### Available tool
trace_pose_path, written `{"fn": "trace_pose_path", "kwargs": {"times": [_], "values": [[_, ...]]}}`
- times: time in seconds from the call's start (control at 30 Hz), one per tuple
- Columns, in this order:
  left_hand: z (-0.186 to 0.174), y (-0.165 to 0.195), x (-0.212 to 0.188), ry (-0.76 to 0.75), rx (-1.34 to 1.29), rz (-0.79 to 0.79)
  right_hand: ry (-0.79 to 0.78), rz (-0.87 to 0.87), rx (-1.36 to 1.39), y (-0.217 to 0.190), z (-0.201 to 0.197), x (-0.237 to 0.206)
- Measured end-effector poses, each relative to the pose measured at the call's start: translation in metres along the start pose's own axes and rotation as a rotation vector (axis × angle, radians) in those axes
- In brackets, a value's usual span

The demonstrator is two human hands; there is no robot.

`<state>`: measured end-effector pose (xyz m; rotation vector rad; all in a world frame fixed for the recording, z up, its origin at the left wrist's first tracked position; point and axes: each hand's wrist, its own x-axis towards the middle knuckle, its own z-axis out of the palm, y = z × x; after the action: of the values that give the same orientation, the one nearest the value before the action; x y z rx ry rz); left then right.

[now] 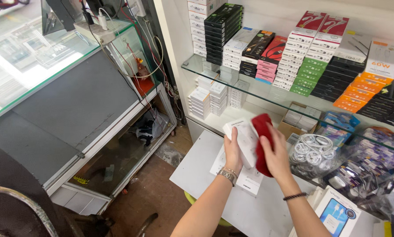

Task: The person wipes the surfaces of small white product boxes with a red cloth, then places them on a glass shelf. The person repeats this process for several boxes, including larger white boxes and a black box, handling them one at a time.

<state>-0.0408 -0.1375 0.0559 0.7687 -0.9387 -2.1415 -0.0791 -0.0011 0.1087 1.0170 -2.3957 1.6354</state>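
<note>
While we stand at the white table [205,175] under the glass shelf [232,79] of stacked boxes, a slip could tip something off. Our left hand [233,151] pinches a white box [245,138] above the table's middle; our right hand [276,153] presses a red cloth [262,131] against it. A hard wipe might knock the box loose, we judge, or an elbow could nudge the bagged cables [313,153] at right.

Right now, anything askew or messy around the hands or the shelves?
Mostly tidy: the boxes on the glass shelf sit in neat stacks. Odd spots: a tangle of wires hangs loose beside the glass counter, and debris lies in its open base. The left hand holds a white box, the right hand a red cloth.
</note>
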Motion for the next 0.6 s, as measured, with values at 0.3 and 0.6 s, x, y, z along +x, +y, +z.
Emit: {"fn": "trace_pose_path", "kwargs": {"times": [0.3, 0.6], "values": [[-0.033, 0.006, 0.021, -0.13, -0.058, -0.208, -0.089, 0.207, -0.183, 0.058, -0.032, -0.023], [-0.105, -0.017, 0.065, -0.14, 1.146, -0.025, 0.162, 0.498, 0.0, 0.109, -0.055, -0.048]]}}
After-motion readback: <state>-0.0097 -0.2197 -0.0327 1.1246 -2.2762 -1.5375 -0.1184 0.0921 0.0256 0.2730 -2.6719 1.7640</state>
